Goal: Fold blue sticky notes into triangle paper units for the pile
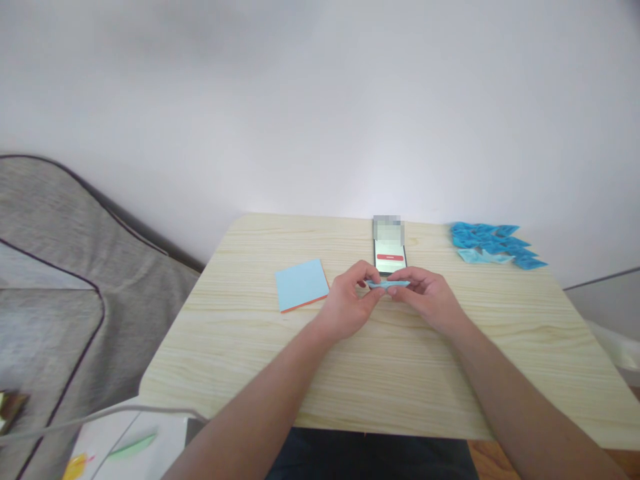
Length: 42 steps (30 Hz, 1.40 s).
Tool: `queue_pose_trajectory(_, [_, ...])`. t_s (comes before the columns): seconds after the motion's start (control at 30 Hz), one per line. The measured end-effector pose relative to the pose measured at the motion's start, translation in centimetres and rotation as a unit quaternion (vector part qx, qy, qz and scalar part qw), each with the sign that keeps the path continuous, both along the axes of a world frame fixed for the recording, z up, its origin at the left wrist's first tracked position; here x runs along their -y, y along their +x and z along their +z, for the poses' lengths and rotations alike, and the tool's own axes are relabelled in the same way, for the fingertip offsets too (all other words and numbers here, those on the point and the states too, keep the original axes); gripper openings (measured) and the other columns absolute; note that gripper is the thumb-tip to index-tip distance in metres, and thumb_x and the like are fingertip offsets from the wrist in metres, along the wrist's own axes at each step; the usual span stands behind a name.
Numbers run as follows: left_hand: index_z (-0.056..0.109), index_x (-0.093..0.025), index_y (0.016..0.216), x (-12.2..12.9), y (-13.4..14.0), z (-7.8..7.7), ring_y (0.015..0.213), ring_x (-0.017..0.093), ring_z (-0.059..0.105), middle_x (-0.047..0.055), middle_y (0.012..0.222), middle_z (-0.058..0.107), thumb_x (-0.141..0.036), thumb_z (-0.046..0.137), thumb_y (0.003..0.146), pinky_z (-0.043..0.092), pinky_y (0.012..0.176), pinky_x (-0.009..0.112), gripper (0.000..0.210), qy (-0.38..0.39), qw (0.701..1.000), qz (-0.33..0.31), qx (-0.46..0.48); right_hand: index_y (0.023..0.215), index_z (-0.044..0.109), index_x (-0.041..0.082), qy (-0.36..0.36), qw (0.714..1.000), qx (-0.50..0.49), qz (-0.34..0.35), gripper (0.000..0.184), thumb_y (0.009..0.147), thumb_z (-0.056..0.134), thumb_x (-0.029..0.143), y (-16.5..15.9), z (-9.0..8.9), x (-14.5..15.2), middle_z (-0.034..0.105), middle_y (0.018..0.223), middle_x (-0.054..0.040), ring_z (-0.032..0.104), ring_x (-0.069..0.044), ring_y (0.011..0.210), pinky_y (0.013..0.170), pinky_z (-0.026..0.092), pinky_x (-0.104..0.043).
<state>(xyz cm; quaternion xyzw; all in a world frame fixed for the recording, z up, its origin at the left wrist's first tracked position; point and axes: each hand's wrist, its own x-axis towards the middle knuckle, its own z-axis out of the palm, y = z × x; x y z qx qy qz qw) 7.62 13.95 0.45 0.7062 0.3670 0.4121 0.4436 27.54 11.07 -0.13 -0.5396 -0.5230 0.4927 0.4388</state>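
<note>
Between my two hands, just in front of the phone, is a narrow folded strip of light blue paper (pixel 390 284). My left hand (pixel 353 297) pinches its left part between thumb and fingers. With thumb below and fingers above, my right hand (pixel 426 295) grips the right part. The fingertips cover some of the paper, so its full shape is hidden. To the left of my left hand lies a stack of square light blue paper (pixel 301 285) with an orange-red edge at the bottom. Several folded blue paper pieces (pixel 493 241) rest in a cluster at the back right.
A lit phone (pixel 389 248) lies on the pale wooden table (pixel 240 347) behind my hands. The white wall (pixel 320 120) borders the table's back edge. A grey sofa (pixel 130 293) stands to the left. A cable (pixel 150 409) and a white surface (pixel 165 447) show at lower left.
</note>
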Motion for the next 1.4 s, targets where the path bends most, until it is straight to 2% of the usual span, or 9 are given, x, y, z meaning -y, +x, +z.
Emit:
queue_pose_trajectory(0.1, [0.059,-0.021,0.091,-0.02,0.03,-0.24,0.09,0.015,0.06,0.0,0.092,0.063,-0.017,0.068,0.085,0.045,0.085,0.029,0.011,-0.001,1.0,0.003,0.012,0.086,0.074,0.02,-0.004,0.999,0.043,0.019,0.028,0.08,0.079,0.047,0.25,0.12,0.12,0.069,0.068,-0.0013,0.058,-0.015,0.062,0.057,0.042,-0.028])
queue_pose_trajectory(0.23, [0.059,-0.021,0.102,-0.08,0.11,-0.4,0.088,0.014,0.061,0.0,0.091,0.063,-0.015,0.07,0.083,0.045,0.084,0.028,0.022,-0.026,0.999,-0.002,0.047,0.079,0.073,0.02,0.015,0.998,0.067,0.013,0.029,0.079,0.08,0.048,0.32,0.45,0.25,0.069,0.066,-0.0011,0.056,-0.013,0.058,0.053,0.039,-0.027])
queue_pose_trajectory(0.47, [0.064,-0.019,0.102,-0.31,0.08,-0.06,0.078,0.013,0.058,-0.002,0.078,0.06,-0.017,0.074,0.081,0.045,0.08,0.027,0.024,-0.072,0.994,-0.011,0.077,0.08,0.075,0.02,0.004,0.998,0.053,0.018,0.03,0.077,0.082,0.049,0.3,0.79,0.23,0.07,0.065,-0.0015,0.059,-0.014,0.059,0.055,0.042,-0.027])
queue_pose_trajectory(0.63, [0.067,-0.02,0.101,-0.45,-0.1,-0.14,0.079,0.013,0.06,-0.001,0.079,0.065,-0.019,0.077,0.08,0.045,0.082,0.028,0.023,-0.067,0.995,-0.007,0.072,0.081,0.076,0.02,0.0,0.996,0.065,0.06,0.03,0.083,0.076,0.05,0.47,0.87,0.33,0.073,0.071,-0.0024,0.063,-0.016,0.064,0.061,0.047,-0.028])
queue_pose_trajectory(0.87, [0.071,-0.019,0.096,-0.63,-0.15,-0.19,0.081,0.015,0.062,0.003,0.09,0.072,-0.029,0.079,0.08,0.045,0.074,0.027,0.021,-0.09,0.995,0.001,0.048,0.079,0.074,0.02,0.015,0.996,0.064,0.054,0.028,0.084,0.076,0.047,0.41,0.87,0.38,0.072,0.07,-0.0019,0.063,-0.015,0.063,0.06,0.048,-0.027])
queue_pose_trajectory(0.97, [0.072,-0.018,0.091,-0.59,-0.27,-0.04,0.075,0.014,0.059,0.003,0.083,0.07,-0.039,0.073,0.086,0.044,0.069,0.027,0.022,-0.106,0.994,-0.016,0.023,0.079,0.074,0.02,0.018,0.997,0.041,0.06,0.026,0.085,0.076,0.045,0.28,0.97,0.35,0.072,0.07,-0.0011,0.063,-0.014,0.062,0.061,0.049,-0.027])
queue_pose_trajectory(1.07, [0.072,-0.017,0.085,-0.45,-0.33,0.05,0.07,0.014,0.057,0.002,0.075,0.068,-0.041,0.067,0.09,0.043,0.066,0.027,0.025,-0.108,0.994,-0.032,0.013,0.08,0.075,0.021,0.015,0.998,0.029,0.056,0.024,0.084,0.076,0.045,0.19,0.99,0.38,0.072,0.069,-0.001,0.063,-0.014,0.062,0.061,0.049,-0.027])
queue_pose_trajectory(1.2, [0.072,-0.018,0.081,-0.15,-0.25,0.08,0.073,0.015,0.06,0.002,0.075,0.07,-0.042,0.066,0.091,0.044,0.069,0.028,0.027,-0.08,0.996,-0.027,-0.013,0.082,0.077,0.021,0.0,0.998,0.033,0.054,0.024,0.08,0.078,0.045,0.02,0.95,0.56,0.074,0.072,-0.0026,0.066,-0.018,0.066,0.064,0.052,-0.03])
queue_pose_trajectory(1.4, [0.072,-0.018,0.08,-0.06,-0.18,0.24,0.074,0.016,0.061,0.003,0.076,0.072,-0.042,0.066,0.091,0.045,0.07,0.028,0.028,-0.085,0.996,-0.03,-0.023,0.079,0.076,0.022,0.008,0.997,0.051,0.062,0.022,0.083,0.076,0.043,-0.07,0.98,0.66,0.072,0.072,-0.002,0.064,-0.017,0.066,0.064,0.051,-0.031])
